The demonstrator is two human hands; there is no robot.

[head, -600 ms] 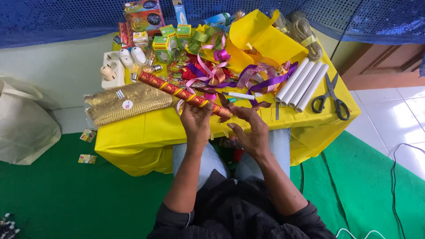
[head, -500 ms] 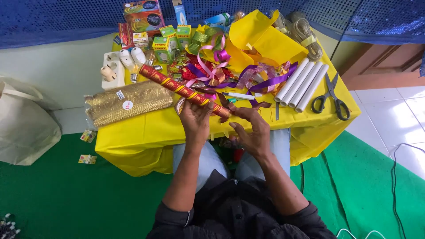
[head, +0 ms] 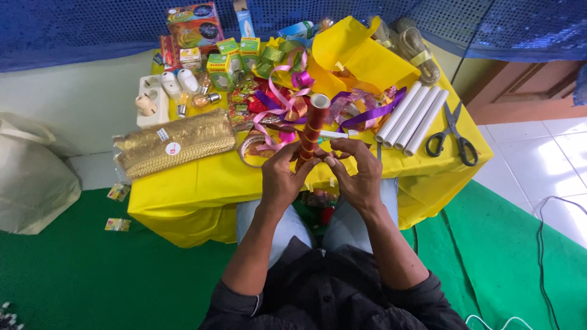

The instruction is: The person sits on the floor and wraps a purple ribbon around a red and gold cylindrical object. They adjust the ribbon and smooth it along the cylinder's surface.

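A red and gold patterned paper roll (head: 312, 124) stands almost upright, its open end toward me, above the front of the yellow table (head: 202, 183). My left hand (head: 282, 176) grips the roll's lower part. My right hand (head: 356, 171) touches the same lower end from the right, fingers curled around it. Behind the roll lies a tangle of pink, purple and green ribbons (head: 287, 101). A ring of tape (head: 252, 150) sits just left of my left hand.
Three white paper rolls (head: 411, 115) and black scissors (head: 452, 134) lie at the right. A gold glittery packet (head: 174, 143) lies at the left, with light bulbs (head: 183, 91) and small boxes (head: 235, 55) behind. A white bag (head: 30, 177) sits on the green floor.
The patterned roll has swung from lying slanted to the left across the table to standing nearly upright in front of me. Both hands have stayed at its lower end.
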